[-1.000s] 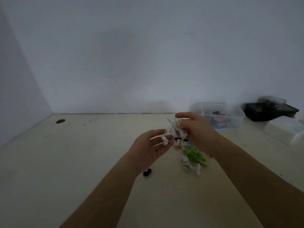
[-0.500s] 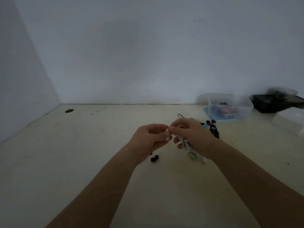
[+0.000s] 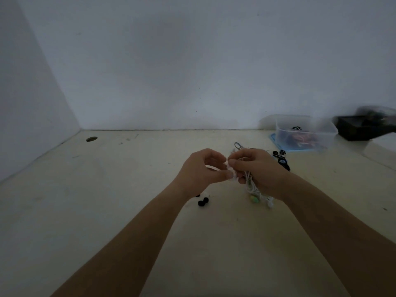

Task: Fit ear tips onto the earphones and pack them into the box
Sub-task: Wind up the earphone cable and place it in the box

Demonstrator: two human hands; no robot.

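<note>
My left hand (image 3: pixel 201 170) and my right hand (image 3: pixel 259 170) meet fingertip to fingertip above the middle of the table. Between them they pinch a small white earbud (image 3: pixel 232 175). White earphone cable (image 3: pixel 250 185) hangs in a bunch from my right hand down to the table. A white earbud (image 3: pixel 270 203) and green pieces (image 3: pixel 255 199) lie under that hand. Two black ear tips (image 3: pixel 203 202) lie on the table below my left wrist. Black earphones (image 3: pixel 281 158) lie just beyond my right hand. Whether a tip sits on the pinched earbud is hidden by my fingers.
A clear plastic box (image 3: pixel 304 131) on a blue lid stands at the back right with dark items inside. A black tray (image 3: pixel 362 127) and a white box (image 3: pixel 383 146) stand further right. A dark round hole (image 3: pixel 91 138) marks the table's back left.
My hands have come together and dropped lower; a second ago they were apart with the white cable stretched between them. The view has shifted to the left and tilted up a little.
</note>
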